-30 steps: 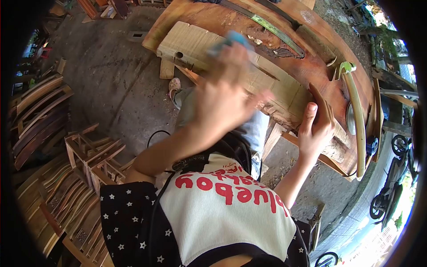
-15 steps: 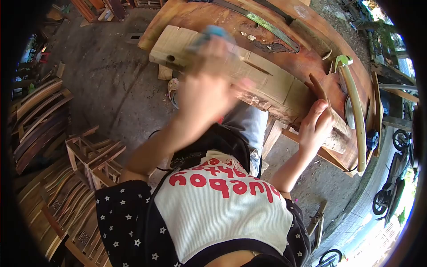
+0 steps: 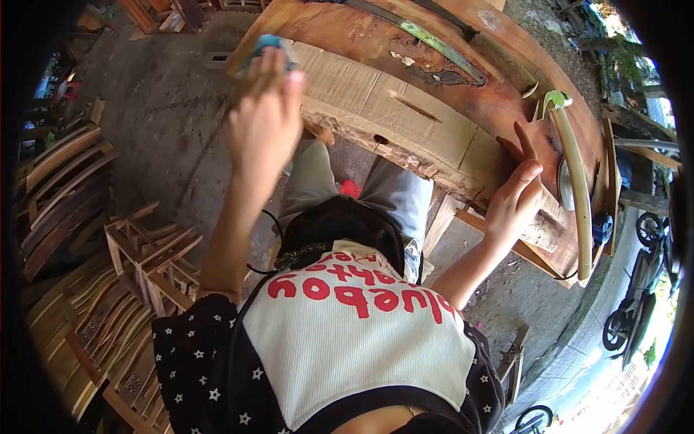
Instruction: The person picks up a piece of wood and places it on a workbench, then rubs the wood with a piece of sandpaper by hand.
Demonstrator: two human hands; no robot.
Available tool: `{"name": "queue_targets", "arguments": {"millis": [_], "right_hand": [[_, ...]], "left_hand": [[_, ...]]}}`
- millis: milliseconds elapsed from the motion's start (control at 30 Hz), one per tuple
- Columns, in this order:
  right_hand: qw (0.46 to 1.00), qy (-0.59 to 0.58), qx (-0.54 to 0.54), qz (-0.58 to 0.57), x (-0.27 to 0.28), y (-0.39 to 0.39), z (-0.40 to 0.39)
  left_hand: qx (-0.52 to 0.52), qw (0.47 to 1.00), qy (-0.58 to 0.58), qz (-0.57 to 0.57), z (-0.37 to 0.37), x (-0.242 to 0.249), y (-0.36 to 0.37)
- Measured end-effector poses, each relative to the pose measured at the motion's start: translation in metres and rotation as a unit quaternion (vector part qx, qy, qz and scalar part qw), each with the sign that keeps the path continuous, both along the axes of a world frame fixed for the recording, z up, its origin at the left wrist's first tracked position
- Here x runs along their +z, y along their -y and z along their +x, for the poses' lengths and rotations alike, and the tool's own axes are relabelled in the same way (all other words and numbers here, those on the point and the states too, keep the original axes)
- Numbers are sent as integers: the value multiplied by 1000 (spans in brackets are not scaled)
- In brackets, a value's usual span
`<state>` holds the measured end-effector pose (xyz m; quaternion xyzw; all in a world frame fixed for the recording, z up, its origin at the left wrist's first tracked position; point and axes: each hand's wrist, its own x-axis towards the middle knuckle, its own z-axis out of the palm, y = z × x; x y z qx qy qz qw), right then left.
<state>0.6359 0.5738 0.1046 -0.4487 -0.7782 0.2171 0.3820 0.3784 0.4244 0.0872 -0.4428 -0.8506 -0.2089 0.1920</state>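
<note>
My left hand (image 3: 262, 119) is closed over a blue sanding pad (image 3: 269, 43) with a greyish side, pressed at the far left end of a thick wooden board (image 3: 376, 90). The board is pale on top, with a narrow slot and scratch lines. Its near edge is rough and has a dark round hole. At the board's right end, my right hand (image 3: 517, 195) grips the near edge, thumb and a finger reaching over the top. The board lies along the near side of a reddish-brown wooden tabletop (image 3: 499, 108).
A hammer (image 3: 575, 166) with a green head and curved wooden handle rests at the tabletop's right. A long green-and-metal strip (image 3: 441, 49) lies behind the board. Curved wooden slats (image 3: 61, 195) and a chair frame (image 3: 152, 260) stand at left. Motorbikes (image 3: 636, 289) are parked at right.
My left hand has swept leftward along the board with the blue sanding pad, from its middle-left part to its far left end. My right hand stays at the right end.
</note>
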Motion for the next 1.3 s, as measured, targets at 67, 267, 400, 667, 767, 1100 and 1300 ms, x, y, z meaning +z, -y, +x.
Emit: {"name": "queue_targets", "arguments": {"millis": [67, 267, 400, 667, 767, 1100, 1300], "right_hand": [[1000, 5, -16, -10, 2, 1, -1], [1000, 5, -14, -13, 1, 0, -2], [1000, -1, -5, 1, -1, -2, 0], [1000, 14, -23, 8, -1, -1, -4], [1000, 9, -15, 19, -1, -3, -3], [950, 198, 194, 144, 16, 1, -1], [947, 218, 182, 151, 13, 2, -4]], "left_hand": [[35, 993, -110, 3, 4, -14, -5], [-234, 969, 23, 72, 145, -7, -48], [-66, 993, -98, 15, 65, -3, -22], [-175, 983, -16, 52, 137, -4, -47], [-166, 986, -25, 18, 126, 3, -37], [-9, 995, -103, 15, 48, -14, -18], [-158, 986, -58, 21, 60, -6, -4]]}}
